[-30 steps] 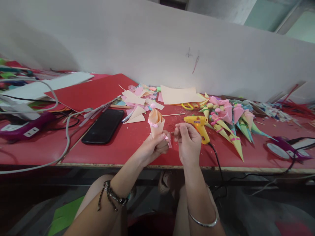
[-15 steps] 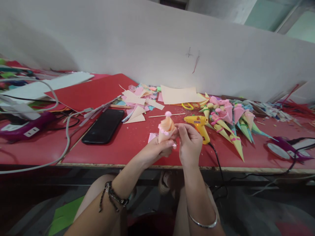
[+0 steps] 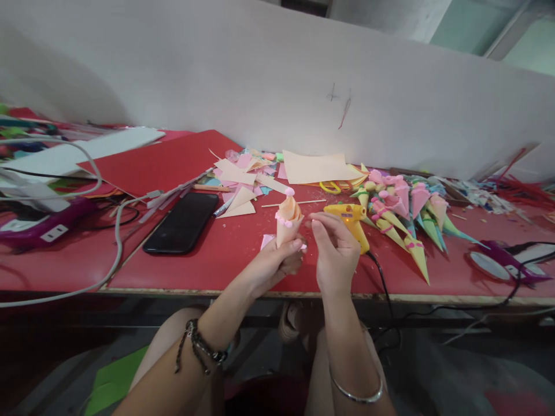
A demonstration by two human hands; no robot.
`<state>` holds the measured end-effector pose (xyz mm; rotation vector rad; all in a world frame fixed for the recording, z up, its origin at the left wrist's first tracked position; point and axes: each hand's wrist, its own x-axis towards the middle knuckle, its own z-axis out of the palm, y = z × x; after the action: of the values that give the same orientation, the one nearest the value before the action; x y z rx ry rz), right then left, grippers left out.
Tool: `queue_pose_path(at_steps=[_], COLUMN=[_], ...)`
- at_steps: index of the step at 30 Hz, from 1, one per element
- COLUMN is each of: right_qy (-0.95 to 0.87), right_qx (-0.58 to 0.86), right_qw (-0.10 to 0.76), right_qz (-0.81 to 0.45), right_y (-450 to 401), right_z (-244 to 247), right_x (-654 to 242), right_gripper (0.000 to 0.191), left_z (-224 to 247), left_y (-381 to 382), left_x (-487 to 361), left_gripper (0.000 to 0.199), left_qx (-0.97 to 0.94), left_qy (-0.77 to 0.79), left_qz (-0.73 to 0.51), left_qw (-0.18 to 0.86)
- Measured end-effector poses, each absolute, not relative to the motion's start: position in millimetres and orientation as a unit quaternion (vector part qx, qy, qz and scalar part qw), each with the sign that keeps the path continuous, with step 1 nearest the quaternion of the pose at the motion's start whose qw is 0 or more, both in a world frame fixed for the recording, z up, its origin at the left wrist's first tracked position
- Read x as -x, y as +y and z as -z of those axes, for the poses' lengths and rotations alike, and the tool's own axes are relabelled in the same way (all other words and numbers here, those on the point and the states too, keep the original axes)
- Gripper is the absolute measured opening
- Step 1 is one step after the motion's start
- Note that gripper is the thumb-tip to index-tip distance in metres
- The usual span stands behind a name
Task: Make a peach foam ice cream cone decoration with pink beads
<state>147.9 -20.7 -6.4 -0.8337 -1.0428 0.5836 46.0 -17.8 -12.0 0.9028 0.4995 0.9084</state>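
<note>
My left hand (image 3: 280, 261) is closed around the lower part of a peach paper ice cream cone (image 3: 287, 231). Pink blobs trim the cone's rim, and a pink ball tops the swirl inside it. A bit of pink material (image 3: 303, 247) pokes out by the left fingers. My right hand (image 3: 336, 245) is raised just right of the cone, apart from it, with thumb and forefinger pinched together. Whatever is in that pinch is too small to make out. Behind the right hand lies a yellow glue gun (image 3: 347, 212) on the red table (image 3: 225, 254).
Finished paper cones (image 3: 396, 202) in yellow, pink and blue are heaped at the right. A black phone (image 3: 182, 222) lies at the left. Paper scraps (image 3: 243, 179), a thin stick (image 3: 295, 203) and peach sheets (image 3: 316, 166) sit toward the wall. Cables cross both sides.
The cone in my left hand has moved slightly left and down and stands more upright. My right hand's fingertips have come away from the cone, leaving a gap.
</note>
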Motion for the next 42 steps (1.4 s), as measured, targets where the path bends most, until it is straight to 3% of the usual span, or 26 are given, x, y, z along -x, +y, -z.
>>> queue_pose_path(at_steps=[15, 42], right_qy=[-0.563, -0.552], right_qx=[0.327, 0.337], right_qw=[0.702, 0.692], right_qz=[-0.287, -0.321], right_y=[-22.8, -20.0], right_z=[2.8, 5.1], right_x=[-146.6, -149.5], right_gripper=[0.015, 0.003], left_z=[11.4, 16.0], left_y=[-19.0, -17.8], left_x=[-50.9, -50.1], left_gripper=[0.051, 0.043], left_qx=[-0.401, -0.463], left_qy=[0.268, 0.288], left_qz=[-0.437, -0.417], left_qw=[0.759, 0.727])
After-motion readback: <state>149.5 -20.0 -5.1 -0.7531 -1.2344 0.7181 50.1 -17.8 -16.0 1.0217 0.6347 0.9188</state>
